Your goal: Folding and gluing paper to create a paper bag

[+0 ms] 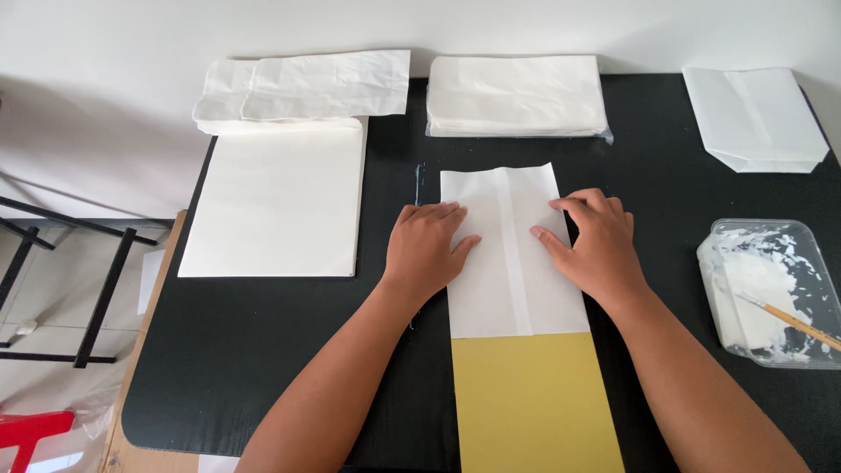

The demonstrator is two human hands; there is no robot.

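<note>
The folded white paper sheet (512,254) lies flat in the middle of the black surface (289,350), its lower end overlapping a mustard-yellow card (534,403) that runs toward the near edge. A lengthwise overlapped seam runs down its middle. It looks thin, light and limp, likely to crease under pressure and to slide on the smooth yellow card, so it is probably best handled by pressing flat near the seam or lifting at an edge or corner.

The left hand (427,250) rests palm down on the sheet's left flap, fingers extended and together, pointing up and to the right. The right hand (596,245) presses on the right flap, fingers slightly curled, fingertips near the seam. Neither grip closes around anything; both hands are spread flat on the paper.

Around them lie a stack of large white sheets (276,201), finished white paper bags (307,88), a wrapped bundle of bags (517,96), a single bag (753,118), and a clear tub of white paste (766,293) with a brush (793,322).
</note>
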